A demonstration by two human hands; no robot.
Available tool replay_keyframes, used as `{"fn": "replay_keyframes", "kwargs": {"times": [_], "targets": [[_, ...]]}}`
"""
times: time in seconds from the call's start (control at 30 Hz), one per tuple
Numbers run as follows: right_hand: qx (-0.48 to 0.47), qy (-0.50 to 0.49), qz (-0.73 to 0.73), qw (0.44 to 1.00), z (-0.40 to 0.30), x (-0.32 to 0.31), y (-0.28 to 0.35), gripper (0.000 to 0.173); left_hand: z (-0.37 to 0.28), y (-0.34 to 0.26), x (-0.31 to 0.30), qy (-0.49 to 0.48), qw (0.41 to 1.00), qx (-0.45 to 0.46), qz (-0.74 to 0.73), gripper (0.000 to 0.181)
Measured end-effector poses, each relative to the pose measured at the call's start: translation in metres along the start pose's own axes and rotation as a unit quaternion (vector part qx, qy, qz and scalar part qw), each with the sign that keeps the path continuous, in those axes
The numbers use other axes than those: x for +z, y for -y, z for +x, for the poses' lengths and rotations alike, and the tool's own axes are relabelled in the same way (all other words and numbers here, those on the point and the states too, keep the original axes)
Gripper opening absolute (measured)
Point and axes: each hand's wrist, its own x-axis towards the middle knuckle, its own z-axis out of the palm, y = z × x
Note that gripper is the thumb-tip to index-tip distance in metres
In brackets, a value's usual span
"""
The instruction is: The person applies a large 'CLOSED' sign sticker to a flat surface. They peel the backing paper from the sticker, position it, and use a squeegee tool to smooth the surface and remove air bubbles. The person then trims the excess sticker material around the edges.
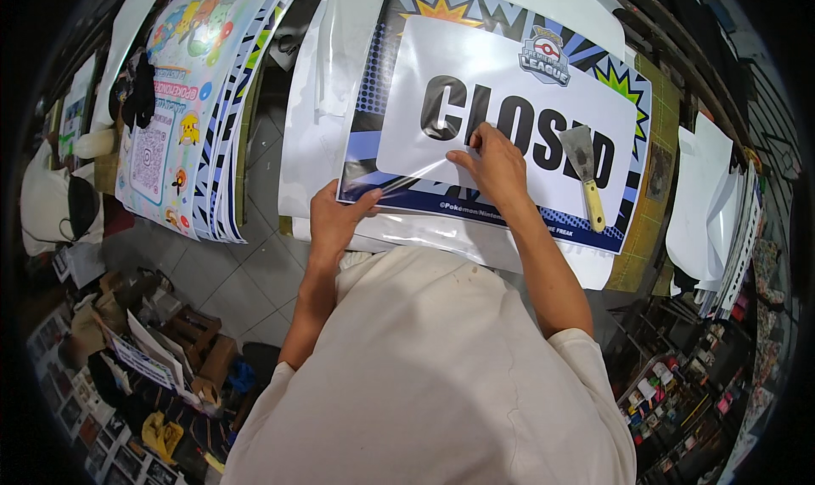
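Note:
A glossy printed sign [509, 96] in blue and white lies on white sheets before me. At its lower left corner, my left hand [340, 220] grips the edge between thumb and fingers. Over the sign's lower middle, my right hand [496, 163] has thumb and index finger bent towards each other; whether they pinch a thin film cannot be told. A glossy fold or crease runs from the left corner towards this hand. To its right, a putty knife [582, 166] with a wooden handle rests on the sign, its metal blade pointing away from me.
A stack of printed boards [184, 122] stands left, with a dark cloth or glove [137, 90] on it. A green cutting mat [643, 230] shows under the sign's right side. Further right are white sheets [700, 198]. Cardboard boxes [213, 364] sit low at the left.

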Motion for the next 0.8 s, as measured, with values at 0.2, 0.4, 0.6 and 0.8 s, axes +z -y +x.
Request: {"fn": "replay_keyframes", "kwargs": {"times": [0.2,0.4,0.6,0.8], "targets": [[0.000,0.014,0.005,1.000,0.001,-0.002,-0.004,0.045,0.006,0.006,-0.001,-0.009,1.000,0.003,0.014,0.030],[-0.012,0.049,-0.030,0.998,0.003,-0.008,-0.003,0.051,0.013,0.016,-0.003,-0.011,0.999,0.014,0.030,0.033],[-0.023,0.012,-0.055,0.998,0.005,-0.002,0.004,0.055,0.012,0.012,-0.003,-0.017,1.000,0.015,0.004,0.032],[-0.002,0.023,-0.079,0.997,0.007,-0.006,0.010,0.057,0.014,0.009,-0.006,-0.007,0.999,0.007,0.032,0.038]]}}
